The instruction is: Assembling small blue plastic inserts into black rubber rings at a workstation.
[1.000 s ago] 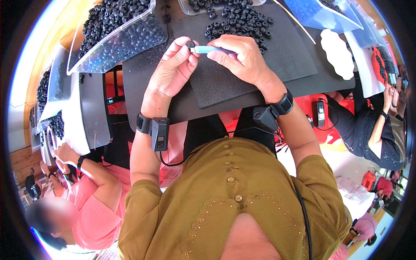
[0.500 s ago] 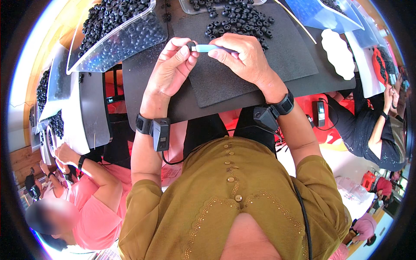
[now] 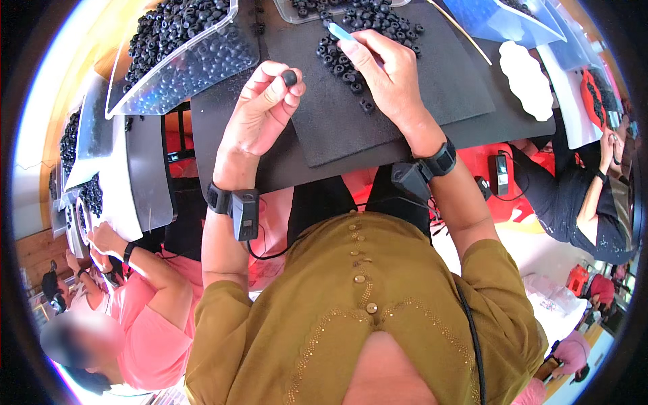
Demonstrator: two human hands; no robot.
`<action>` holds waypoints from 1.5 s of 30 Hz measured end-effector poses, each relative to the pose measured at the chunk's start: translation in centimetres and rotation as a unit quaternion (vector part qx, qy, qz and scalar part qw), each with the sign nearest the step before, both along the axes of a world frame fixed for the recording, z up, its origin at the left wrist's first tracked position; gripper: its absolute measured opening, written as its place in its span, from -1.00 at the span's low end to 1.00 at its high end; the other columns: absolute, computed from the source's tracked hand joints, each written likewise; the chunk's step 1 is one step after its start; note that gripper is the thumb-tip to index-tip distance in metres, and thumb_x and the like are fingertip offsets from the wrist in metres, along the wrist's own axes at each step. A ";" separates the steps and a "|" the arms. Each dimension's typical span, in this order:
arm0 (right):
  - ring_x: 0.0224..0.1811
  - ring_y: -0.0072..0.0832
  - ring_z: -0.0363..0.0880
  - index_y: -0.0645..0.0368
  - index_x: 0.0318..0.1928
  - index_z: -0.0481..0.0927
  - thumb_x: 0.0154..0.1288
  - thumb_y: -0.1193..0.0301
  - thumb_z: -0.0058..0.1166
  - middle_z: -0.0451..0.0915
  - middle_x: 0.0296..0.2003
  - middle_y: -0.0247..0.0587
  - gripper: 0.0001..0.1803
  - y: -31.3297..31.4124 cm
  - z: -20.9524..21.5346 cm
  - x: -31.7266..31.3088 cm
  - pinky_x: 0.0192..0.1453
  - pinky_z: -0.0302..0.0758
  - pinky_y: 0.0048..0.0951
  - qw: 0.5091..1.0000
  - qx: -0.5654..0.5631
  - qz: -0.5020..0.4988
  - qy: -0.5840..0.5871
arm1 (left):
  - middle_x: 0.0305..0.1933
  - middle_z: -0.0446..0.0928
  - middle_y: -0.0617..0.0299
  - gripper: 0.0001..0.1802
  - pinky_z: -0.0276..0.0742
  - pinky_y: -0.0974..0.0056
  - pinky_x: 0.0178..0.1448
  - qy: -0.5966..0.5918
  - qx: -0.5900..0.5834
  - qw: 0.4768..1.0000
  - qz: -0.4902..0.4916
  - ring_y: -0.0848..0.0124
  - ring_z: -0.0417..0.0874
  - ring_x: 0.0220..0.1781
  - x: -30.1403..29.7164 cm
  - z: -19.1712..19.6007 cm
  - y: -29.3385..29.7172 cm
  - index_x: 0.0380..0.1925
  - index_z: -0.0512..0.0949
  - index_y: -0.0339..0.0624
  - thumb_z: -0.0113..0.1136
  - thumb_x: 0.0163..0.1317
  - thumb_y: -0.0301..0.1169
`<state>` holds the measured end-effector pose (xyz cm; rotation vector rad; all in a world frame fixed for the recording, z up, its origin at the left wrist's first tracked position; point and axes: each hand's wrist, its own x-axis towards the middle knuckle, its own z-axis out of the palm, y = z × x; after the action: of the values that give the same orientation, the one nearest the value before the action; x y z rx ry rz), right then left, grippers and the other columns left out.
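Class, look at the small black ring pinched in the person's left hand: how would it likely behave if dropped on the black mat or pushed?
The small black ring looks round, so it may roll on edge, then settle flat like those in the loose pile. The left hand holds it with fingertips alone, so it is probably light. Its matte surface suggests it is not slippery.

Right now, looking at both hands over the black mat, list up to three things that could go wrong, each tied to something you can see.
1. The left hand pinches one small black ring by its fingertips only; it could slip and drop off the mat.
2. The right hand pokes a light blue tool into the loose ring pile, which might scatter pieces.
3. The clear tray heaped with rings juts past the table edge and might tip.
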<state>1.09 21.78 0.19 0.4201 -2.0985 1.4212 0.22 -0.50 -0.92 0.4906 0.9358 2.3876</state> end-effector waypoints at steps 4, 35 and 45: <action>-0.48 -0.70 0.43 0.23 -0.21 0.66 0.33 0.21 0.21 0.55 -0.53 -0.37 -0.70 -0.3 -0.9 -0.1 -0.37 0.37 -0.56 0.979 -0.094 0.152 -0.096 | -0.07 0.46 0.18 -0.88 0.49 0.48 -0.02 -0.011 -0.010 1.000 0.002 0.47 0.46 -0.09 0.1 -0.1 0.4 -0.14 0.50 -0.18 0.16 0.36 -0.47; -0.46 -0.79 0.34 0.23 -0.26 0.65 0.31 0.37 0.22 0.50 -0.51 -0.52 -0.84 0.3 -0.5 0.2 -0.37 0.28 -0.67 0.984 -0.146 0.048 -0.092 | -0.19 0.67 0.21 -0.80 0.52 0.39 -0.05 0.379 -0.521 0.583 0.495 0.51 0.62 -0.14 -8.5 10.6 -6.6 -0.26 0.66 -0.18 0.41 0.14 -0.36; -0.48 -0.79 0.31 0.22 -0.26 0.65 0.33 0.38 0.21 0.47 -0.54 -0.51 -0.85 0.0 -0.8 0.0 -0.39 0.29 -0.66 0.987 -0.135 0.032 -0.079 | 0.03 0.56 0.01 -0.75 0.47 0.08 0.18 0.581 -0.486 0.580 0.300 0.03 0.55 0.10 -5.1 -0.8 5.6 -0.16 0.61 -0.21 0.30 0.13 -0.45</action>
<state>1.05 21.81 -0.63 0.2764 -1.9884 1.7996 -4.86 5.09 -1.75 1.4292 3.0869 1.1687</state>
